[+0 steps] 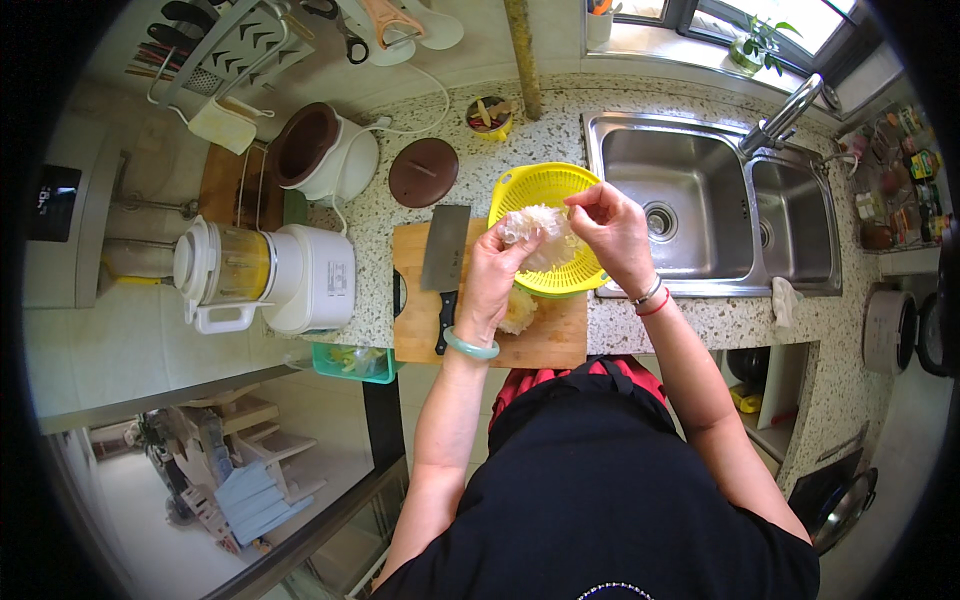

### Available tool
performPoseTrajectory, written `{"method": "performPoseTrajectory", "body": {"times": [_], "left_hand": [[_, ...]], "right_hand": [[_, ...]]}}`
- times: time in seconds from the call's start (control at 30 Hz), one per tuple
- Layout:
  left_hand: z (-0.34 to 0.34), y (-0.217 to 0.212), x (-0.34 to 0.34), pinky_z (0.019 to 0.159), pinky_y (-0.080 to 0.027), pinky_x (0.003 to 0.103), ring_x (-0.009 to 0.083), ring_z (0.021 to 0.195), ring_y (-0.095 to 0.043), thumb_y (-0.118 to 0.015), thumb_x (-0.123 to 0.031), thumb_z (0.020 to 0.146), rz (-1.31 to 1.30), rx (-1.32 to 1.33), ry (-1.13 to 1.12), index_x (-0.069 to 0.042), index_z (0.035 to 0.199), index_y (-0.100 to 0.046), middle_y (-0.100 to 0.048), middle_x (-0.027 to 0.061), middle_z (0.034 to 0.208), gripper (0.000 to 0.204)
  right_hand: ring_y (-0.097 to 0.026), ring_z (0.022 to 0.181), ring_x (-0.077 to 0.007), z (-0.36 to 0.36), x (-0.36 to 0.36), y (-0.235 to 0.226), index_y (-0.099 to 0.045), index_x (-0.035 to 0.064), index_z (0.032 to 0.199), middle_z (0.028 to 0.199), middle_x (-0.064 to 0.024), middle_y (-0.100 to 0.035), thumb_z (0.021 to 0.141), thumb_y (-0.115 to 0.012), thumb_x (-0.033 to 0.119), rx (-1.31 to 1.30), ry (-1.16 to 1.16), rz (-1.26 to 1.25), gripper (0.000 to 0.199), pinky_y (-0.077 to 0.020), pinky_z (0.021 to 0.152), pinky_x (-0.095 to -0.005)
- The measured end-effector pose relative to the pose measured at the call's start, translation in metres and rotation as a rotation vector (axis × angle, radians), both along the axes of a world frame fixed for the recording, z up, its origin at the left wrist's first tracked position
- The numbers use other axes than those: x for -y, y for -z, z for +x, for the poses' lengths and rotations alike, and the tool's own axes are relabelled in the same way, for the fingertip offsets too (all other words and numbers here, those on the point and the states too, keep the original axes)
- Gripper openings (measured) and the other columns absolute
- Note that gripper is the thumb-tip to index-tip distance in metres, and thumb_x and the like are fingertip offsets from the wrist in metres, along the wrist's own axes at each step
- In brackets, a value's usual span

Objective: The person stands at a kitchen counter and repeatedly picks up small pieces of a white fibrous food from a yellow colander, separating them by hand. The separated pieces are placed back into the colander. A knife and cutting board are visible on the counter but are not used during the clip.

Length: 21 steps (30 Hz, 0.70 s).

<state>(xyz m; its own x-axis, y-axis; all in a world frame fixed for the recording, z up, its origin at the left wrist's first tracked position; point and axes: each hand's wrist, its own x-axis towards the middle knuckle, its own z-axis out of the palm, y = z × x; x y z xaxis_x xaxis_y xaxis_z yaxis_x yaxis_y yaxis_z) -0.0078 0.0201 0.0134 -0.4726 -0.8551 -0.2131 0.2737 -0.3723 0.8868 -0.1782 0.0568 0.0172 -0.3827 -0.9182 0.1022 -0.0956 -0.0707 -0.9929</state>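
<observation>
Left hand [490, 268] is gripping white fungus [537, 222] above a colander [550, 178], right hand [615, 235] pinching closed at its right; fungus is looking soft, light, tearable, best cradled underneath.

A white blender [315, 278] stands on the speckled counter [555, 135], a brown lid [424, 172] near it; a plant [762, 45] sits beyond the steel sink [690, 170].
</observation>
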Motion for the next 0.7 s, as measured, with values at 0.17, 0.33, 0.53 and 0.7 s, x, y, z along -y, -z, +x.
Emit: {"method": "performPoseTrajectory", "body": {"times": [0.17,0.33,0.53,0.7], "left_hand": [[0.0,0.0,0.003,0.09,-0.052,0.029,0.0129,0.099,-0.064,-0.064,-0.009,0.093,0.018,0.004,-0.004,-0.002,0.118,-0.059,-0.066,0.006,0.111,0.027],[-0.002,-0.001,0.004,0.089,-0.051,0.028,0.0119,0.097,-0.063,-0.064,-0.01,0.093,-0.022,0.014,-0.008,-0.002,0.117,-0.059,-0.066,0.005,0.109,0.025],[-0.005,-0.004,0.004,0.087,-0.049,0.024,0.0083,0.097,-0.061,-0.065,-0.01,0.093,-0.091,0.073,0.011,-0.004,0.114,-0.062,-0.066,0.0014,0.107,0.022],[-0.009,0.001,0.007,0.084,-0.049,0.023,0.0064,0.094,-0.061,-0.065,-0.012,0.093,-0.156,0.074,0.011,-0.004,0.112,-0.063,-0.067,0.0,0.105,0.02]], "right_hand": [[-0.065,0.073,-0.0119,-0.007,0.002,0.004,-0.07,-0.0002,0.096,0.083,-0.0097,-0.07,0.088,-0.067,0.008,-0.244,-0.002,-0.049,0.012,-0.0513,0.066,-0.0257],[-0.064,0.078,-0.0127,-0.009,0.002,0.004,-0.071,0.0022,0.099,0.089,-0.0097,-0.07,0.091,-0.066,0.013,-0.355,-0.013,-0.051,0.014,-0.05,0.067,-0.0267],[-0.064,0.085,-0.01,-0.007,0.001,-0.014,-0.069,0.0008,0.106,0.094,-0.0059,-0.069,0.092,-0.066,0.016,-0.064,-0.233,0.021,0.021,-0.0506,0.076,-0.0244],[-0.065,0.073,-0.0178,-0.006,0.004,-0.017,-0.066,0.0001,0.092,0.082,-0.0093,-0.065,0.083,-0.071,0.009,-0.326,-0.19,-0.136,0.013,-0.0526,0.067,-0.0288]]}}
